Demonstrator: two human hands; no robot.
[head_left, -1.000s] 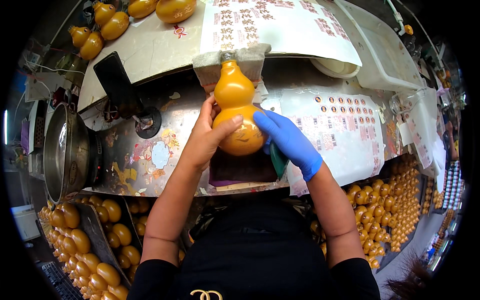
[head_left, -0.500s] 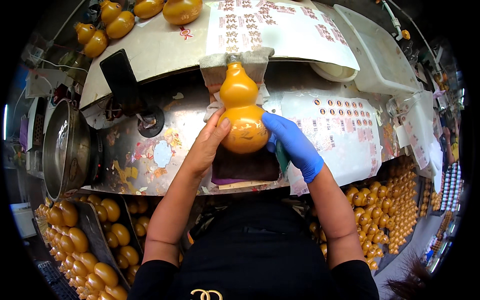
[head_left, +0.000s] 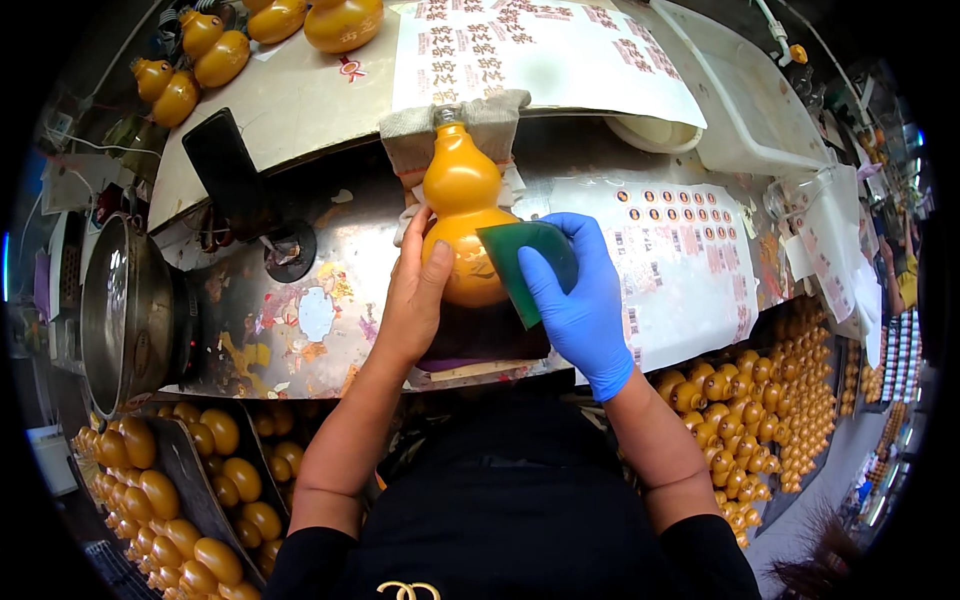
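An amber gourd-shaped bottle [head_left: 462,185] lies with its clear neck pointing away from me, resting on a folded cloth [head_left: 405,138]. My bare left hand [head_left: 414,300] grips the left side of its lower bulb, thumb on top. In my blue-gloved right hand [head_left: 572,300] is a dark green flat scraper [head_left: 520,262], pinched between thumb and fingers. The scraper lies over the right part of the lower bulb and hides some of the markings there. Whether its edge presses on the bottle I cannot tell.
A sheet of characters [head_left: 540,60] lies on the raised board, and a sticker sheet [head_left: 690,270] to the right. A metal pan [head_left: 118,310] and a phone on a stand [head_left: 225,165] are at left. Gourd bottles [head_left: 165,500] crowd both sides below; a plastic bin [head_left: 745,100] stands far right.
My right hand has left the bottle's side and brought the green scraper up over the lower bulb. My left hand stays on the bottle. The whole view has shifted slightly.
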